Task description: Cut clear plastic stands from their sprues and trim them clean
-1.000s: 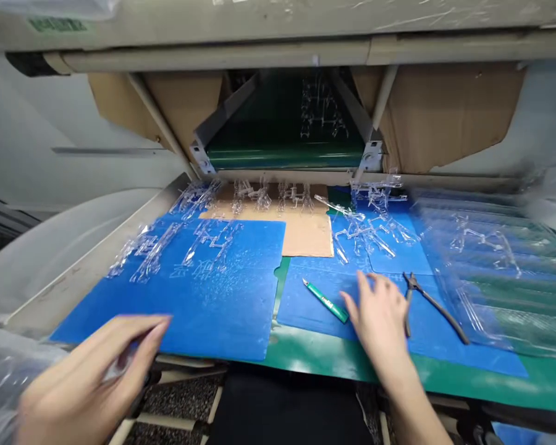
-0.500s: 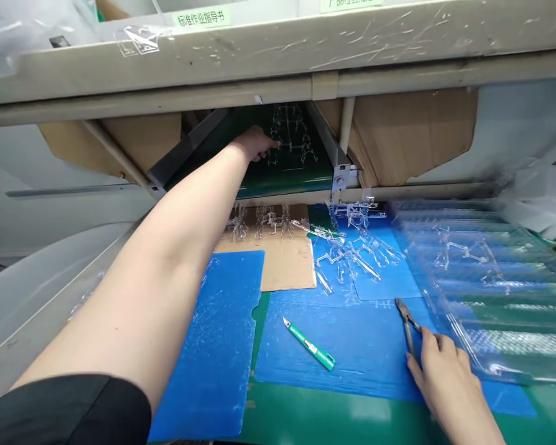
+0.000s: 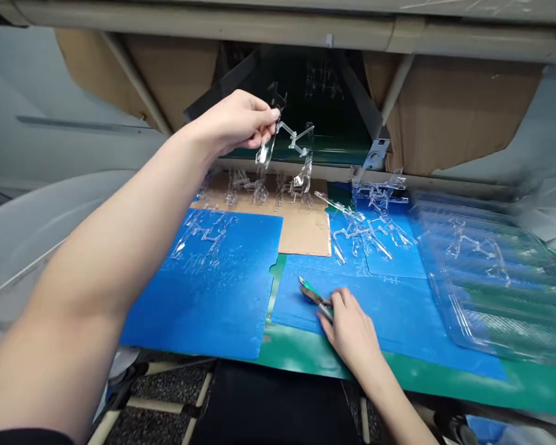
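My left hand [image 3: 246, 120] is raised in front of the dark chute, thumb and fingers pinching one side of a clear plastic sprue [image 3: 294, 137] with moulded parts on it. The sprue hangs in the air over the back of the bench. In my right hand [image 3: 353, 330], low over the blue sheet, is a pair of side cutters [image 3: 312, 298], jaws pointing left. Beneath the cutters lies a green craft knife [image 3: 307, 285], partly covered by them. Another clear sprue [image 3: 206, 233] rests on the left blue sheet [image 3: 231, 309].
Several clear sprues [image 3: 361, 232] lie heaped at the back right, others on cardboard [image 3: 303, 238] at the back. A clear ribbed tray [image 3: 491, 309] with a sprue stands at the right. Behind, a green chute [image 3: 338, 145] holds another sprue below a beam [image 3: 213, 18].
My left hand has come back from the chute with a clear sprue in its pinch. My right hand has moved left with the side cutters, over the knife. The view has tilted down.
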`<state>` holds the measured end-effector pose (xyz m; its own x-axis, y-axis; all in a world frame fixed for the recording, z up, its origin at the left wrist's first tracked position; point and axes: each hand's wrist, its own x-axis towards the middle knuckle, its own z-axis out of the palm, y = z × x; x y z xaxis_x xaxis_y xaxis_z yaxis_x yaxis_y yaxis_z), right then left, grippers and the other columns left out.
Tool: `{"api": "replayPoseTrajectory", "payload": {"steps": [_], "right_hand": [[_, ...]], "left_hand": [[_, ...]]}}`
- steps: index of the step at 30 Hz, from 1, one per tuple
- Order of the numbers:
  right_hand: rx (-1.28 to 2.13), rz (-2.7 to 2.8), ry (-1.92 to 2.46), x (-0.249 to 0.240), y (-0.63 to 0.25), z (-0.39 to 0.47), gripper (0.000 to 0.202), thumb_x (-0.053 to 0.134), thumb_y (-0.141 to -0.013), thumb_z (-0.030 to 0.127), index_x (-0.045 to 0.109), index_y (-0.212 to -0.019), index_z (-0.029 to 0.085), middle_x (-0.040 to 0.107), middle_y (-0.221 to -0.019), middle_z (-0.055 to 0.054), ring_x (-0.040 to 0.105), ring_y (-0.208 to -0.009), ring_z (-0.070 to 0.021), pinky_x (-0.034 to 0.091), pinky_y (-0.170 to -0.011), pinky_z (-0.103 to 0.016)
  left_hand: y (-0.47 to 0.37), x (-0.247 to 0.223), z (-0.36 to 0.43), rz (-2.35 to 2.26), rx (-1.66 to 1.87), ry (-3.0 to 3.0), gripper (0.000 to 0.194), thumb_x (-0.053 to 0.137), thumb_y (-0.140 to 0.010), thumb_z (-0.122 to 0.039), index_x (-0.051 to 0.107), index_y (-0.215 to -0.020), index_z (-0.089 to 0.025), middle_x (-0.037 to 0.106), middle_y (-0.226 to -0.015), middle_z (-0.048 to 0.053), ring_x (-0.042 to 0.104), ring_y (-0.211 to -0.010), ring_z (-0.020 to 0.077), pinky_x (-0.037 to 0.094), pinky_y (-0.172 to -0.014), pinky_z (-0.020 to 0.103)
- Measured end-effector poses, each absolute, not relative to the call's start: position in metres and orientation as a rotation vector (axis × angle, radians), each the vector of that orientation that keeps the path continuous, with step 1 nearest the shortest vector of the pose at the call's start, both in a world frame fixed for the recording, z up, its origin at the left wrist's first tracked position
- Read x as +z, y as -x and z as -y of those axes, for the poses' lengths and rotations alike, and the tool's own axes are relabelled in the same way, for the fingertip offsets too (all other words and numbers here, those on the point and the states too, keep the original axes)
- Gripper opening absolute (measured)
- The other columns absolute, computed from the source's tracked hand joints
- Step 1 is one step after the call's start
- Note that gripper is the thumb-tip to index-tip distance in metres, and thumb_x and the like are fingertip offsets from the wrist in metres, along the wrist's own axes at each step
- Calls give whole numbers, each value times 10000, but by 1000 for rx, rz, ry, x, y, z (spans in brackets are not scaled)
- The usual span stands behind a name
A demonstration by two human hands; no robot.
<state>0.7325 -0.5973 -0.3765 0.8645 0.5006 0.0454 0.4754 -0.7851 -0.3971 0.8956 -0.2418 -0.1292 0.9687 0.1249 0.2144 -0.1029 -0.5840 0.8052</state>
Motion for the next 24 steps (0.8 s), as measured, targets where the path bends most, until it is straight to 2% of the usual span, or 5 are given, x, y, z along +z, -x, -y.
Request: {"api": "replayPoseTrajectory", "payload": {"steps": [3, 8, 15, 20, 24], "right_hand": [[92, 706, 2661, -379, -735, 579, 179, 653, -960, 87, 561, -1017, 230, 696, -1091, -105, 699, -1019, -301, 500, -792, -359], [49, 555, 2644, -369, -759, 562, 91, 623, -979, 167, 562, -1020, 220, 688, -1027, -101, 668, -889, -272, 491, -809, -376], [40, 370, 2483, -339, -745, 564, 204, 561, -1008, 375, 568, -1102, 194, 618, -1179, -175, 613, -1178, -357, 499, -1028, -490], [532, 595, 2120, -312, -624, 574, 349, 434, -1152, 529, 590, -1033, 240, 631, -950, -38, 612, -878, -225, 500, -827, -348], [995, 596, 1875, -314, -578, 560, 337, 492, -1165, 546, 571, -1044, 242, 606, -974, -7, 565, -898, -201, 451, -839, -332]], "left_hand": [[-800, -140, 221, 1, 307, -2190, 357, 627, -1149, -245, 618, -840, -65, 589, -671, -6, 418, -566, 3, 283, -607, 148], [-671, -202, 192, -139, 325, -2012, 228, 755, -1006, -245, 673, -825, -132, 616, -668, 18, 469, -520, 63, 326, -512, 201], [-570, -314, 212, -411, 450, -1579, 399, 944, -850, -467, 664, -797, -188, 602, -618, -32, 490, -456, 67, 350, -430, 176], [-557, -351, 264, -450, 443, -1322, 472, 956, -829, -539, 652, -782, -180, 666, -646, -2, 555, -415, 95, 397, -379, 191], [-566, -367, 305, -408, 418, -1209, 446, 902, -910, -520, 636, -797, -181, 638, -647, -21, 486, -404, 47, 359, -393, 159]]}}
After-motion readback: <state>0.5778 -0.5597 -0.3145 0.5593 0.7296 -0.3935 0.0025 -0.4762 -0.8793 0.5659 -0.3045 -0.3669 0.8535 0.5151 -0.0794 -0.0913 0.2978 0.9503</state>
